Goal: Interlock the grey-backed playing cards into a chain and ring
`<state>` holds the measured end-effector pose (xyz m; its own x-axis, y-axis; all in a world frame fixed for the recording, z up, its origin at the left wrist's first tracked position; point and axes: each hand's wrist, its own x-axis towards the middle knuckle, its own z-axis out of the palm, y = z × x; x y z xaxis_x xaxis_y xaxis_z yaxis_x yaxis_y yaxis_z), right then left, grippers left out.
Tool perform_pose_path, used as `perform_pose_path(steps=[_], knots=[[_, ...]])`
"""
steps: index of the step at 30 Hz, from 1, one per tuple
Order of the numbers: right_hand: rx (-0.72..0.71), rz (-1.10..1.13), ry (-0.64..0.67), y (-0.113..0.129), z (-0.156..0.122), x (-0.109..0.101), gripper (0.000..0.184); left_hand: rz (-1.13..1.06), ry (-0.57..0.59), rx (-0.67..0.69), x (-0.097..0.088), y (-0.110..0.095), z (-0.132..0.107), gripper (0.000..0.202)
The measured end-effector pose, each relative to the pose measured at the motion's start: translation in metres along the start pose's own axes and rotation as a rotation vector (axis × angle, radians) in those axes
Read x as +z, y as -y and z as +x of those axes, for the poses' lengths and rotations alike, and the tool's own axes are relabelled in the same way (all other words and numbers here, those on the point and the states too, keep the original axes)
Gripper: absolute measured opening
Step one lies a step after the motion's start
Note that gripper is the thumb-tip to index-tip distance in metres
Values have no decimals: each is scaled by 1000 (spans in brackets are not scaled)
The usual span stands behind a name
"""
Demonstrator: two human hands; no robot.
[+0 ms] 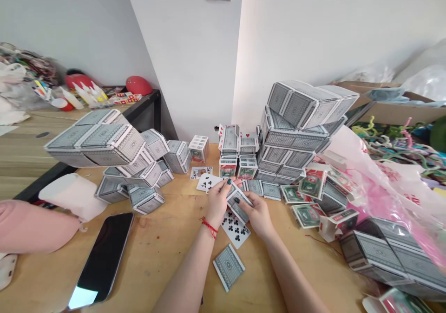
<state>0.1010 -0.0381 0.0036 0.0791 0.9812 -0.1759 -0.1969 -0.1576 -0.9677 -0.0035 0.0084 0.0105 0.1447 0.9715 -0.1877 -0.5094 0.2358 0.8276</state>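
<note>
Between my two hands is a grey-backed playing card (pixel 238 203), tilted above the table. My left hand (pixel 223 198) grips its left edge, thumb on top, with a red string bracelet at the wrist. My right hand (pixel 256 211) pinches the card from the right, its thumb lying across the back. Whether one card or several are held, I cannot tell. Beneath them lies a face-up eight of clubs (pixel 237 233). Closer to me rests a folded grey card piece (pixel 229 266). Just beyond my left hand are loose face-up cards (pixel 206 183).
Stacked blocks of folded cards stand in a left pile (pixel 114 146) and a taller right tower (pixel 296 136). Card boxes (pixel 308 214) lie at right beside pink plastic (pixel 376 197). A phone (pixel 104 257) and a pink roll (pixel 38 227) lie at left.
</note>
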Motion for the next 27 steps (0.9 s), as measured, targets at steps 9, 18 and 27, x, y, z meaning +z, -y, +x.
perform_pose_path(steps=[9, 18, 27], knots=[[61, 149, -51, -1, 2, -3, 37, -339, 184, -105, -2, -3, -1, 35], [83, 203, 0, -1, 4, -6, 37, -344, 214, -277, 1, -3, -2, 40], [73, 193, 10, -2, 5, -9, 38, -199, 163, -144, 5, 3, -3, 41]])
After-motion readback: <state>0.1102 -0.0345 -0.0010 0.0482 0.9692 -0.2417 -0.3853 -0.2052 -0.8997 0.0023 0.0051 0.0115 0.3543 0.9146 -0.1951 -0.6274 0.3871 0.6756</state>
